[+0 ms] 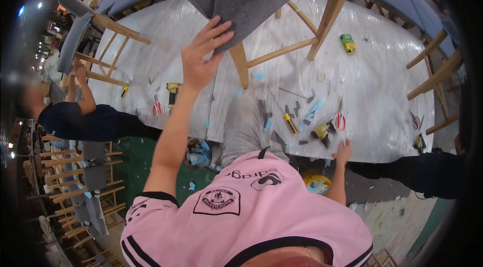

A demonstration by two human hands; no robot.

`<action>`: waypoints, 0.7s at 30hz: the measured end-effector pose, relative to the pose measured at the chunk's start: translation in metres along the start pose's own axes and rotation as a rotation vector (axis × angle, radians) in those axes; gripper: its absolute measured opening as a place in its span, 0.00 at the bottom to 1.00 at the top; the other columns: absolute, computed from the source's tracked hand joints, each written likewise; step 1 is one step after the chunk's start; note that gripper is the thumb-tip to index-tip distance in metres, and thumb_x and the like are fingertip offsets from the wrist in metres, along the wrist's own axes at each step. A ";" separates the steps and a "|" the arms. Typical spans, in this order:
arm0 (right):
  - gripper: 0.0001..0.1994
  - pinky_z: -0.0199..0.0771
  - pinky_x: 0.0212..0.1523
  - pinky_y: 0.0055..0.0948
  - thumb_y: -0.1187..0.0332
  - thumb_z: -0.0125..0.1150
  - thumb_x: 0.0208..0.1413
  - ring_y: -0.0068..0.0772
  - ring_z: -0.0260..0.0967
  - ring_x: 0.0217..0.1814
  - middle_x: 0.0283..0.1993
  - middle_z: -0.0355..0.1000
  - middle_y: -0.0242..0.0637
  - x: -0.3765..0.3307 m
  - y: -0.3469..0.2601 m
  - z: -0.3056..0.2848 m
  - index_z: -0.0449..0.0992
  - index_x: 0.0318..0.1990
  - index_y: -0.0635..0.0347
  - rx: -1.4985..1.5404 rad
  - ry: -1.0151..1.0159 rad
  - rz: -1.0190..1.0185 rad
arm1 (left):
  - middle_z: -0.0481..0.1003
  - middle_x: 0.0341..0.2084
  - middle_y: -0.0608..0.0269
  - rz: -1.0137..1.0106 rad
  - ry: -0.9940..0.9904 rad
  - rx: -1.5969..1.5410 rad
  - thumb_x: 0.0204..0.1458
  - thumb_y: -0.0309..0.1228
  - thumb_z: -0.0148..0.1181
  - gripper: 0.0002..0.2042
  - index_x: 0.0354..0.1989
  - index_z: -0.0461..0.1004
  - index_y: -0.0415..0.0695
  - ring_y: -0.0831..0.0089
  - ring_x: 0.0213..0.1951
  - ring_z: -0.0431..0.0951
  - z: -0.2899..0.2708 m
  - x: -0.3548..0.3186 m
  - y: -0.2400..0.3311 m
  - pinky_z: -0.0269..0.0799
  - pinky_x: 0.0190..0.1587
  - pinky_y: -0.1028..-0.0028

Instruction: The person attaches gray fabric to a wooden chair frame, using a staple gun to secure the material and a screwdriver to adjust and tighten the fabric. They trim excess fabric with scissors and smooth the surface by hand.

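An upholstered chair (pixel 271 0) with grey fabric and pale wooden legs stands on the plastic-covered table in front of me. My left hand (pixel 201 58) grips its near left corner, fingers laid over the grey fabric and the thumb lower at the edge. Low on the right, my right hand (pixel 343 151) is at the table's near edge, right beside a yellow and black staple gun (pixel 322 131). Its fingers are blurred, so whether they hold the gun is unclear. Red-handled scissors (pixel 340 121) and a yellow and black screwdriver (pixel 290 122) lie close by.
Grey and blue scraps (pixel 307 111) litter the plastic-wrapped table (pixel 382 101). A green and yellow box (pixel 347 43) lies farther back. Another staple gun (pixel 172 92) and scissors (pixel 158 108) lie left. A co-worker (pixel 80 116) handles another chair (pixel 75 10); a second person (pixel 417 171) is right.
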State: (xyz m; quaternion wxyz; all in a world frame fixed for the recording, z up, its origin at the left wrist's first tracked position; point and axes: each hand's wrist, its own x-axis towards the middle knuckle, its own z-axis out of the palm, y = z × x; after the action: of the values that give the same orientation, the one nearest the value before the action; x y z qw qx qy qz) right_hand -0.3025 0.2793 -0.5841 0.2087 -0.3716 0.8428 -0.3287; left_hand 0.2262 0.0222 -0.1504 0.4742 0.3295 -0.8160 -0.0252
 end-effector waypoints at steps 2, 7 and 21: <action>0.22 0.74 0.59 0.47 0.67 0.65 0.56 0.59 0.75 0.58 0.56 0.76 0.60 -0.003 0.041 -0.040 0.76 0.57 0.67 -0.186 0.027 0.140 | 0.81 0.53 0.53 -0.197 0.178 -0.345 0.58 0.21 0.61 0.13 0.52 0.81 0.39 0.58 0.62 0.76 0.013 -0.008 0.002 0.72 0.62 0.64; 0.24 0.76 0.54 0.49 0.55 0.68 0.51 0.56 0.78 0.54 0.52 0.79 0.54 0.002 0.004 -0.040 0.81 0.52 0.61 -0.615 -0.120 0.273 | 0.81 0.45 0.57 -0.685 0.352 -0.784 0.60 0.40 0.69 0.23 0.54 0.76 0.32 0.72 0.47 0.78 0.041 0.024 0.010 0.74 0.53 0.70; 0.30 0.78 0.54 0.48 0.51 0.72 0.46 0.58 0.78 0.54 0.51 0.79 0.59 0.073 -0.073 0.177 0.80 0.52 0.65 -0.349 -0.397 0.013 | 0.82 0.39 0.68 -0.802 0.233 -0.517 0.58 0.41 0.72 0.20 0.48 0.80 0.36 0.80 0.37 0.76 0.039 0.016 -0.003 0.72 0.43 0.78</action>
State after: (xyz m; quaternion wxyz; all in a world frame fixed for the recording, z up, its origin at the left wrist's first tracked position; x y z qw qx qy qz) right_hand -0.2080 0.1160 -0.6635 0.3051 -0.4537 0.8316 -0.0977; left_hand 0.1917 0.0003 -0.1612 0.5814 0.4901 -0.5334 -0.3704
